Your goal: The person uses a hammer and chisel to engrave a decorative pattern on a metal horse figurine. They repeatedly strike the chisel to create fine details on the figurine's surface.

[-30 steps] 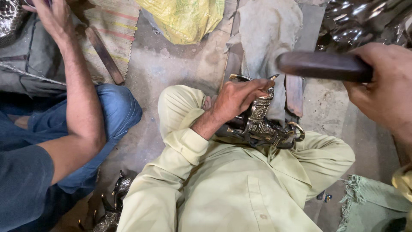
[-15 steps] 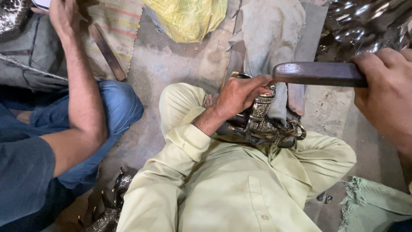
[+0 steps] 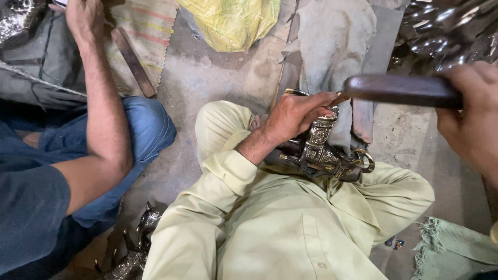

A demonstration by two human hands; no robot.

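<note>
Ornate metal piece (image 3: pixel 324 150) resting in lap at center, pinned under left hand (image 3: pixel 298 115), fingers pressed over its top. Right hand (image 3: pixel 474 122) at 3 o'clock, clenched around dark wooden mallet (image 3: pixel 402 91). Best struck squarely, clear of fingertips, piece braced firm.

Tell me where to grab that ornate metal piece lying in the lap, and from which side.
Take the ornate metal piece by its banded upper neck, coming from the left, as the left hand does now. That part looks narrow enough to wrap, while the lower end is wider, with a protruding ring. The right hand holds a dark wooden tool.
</note>
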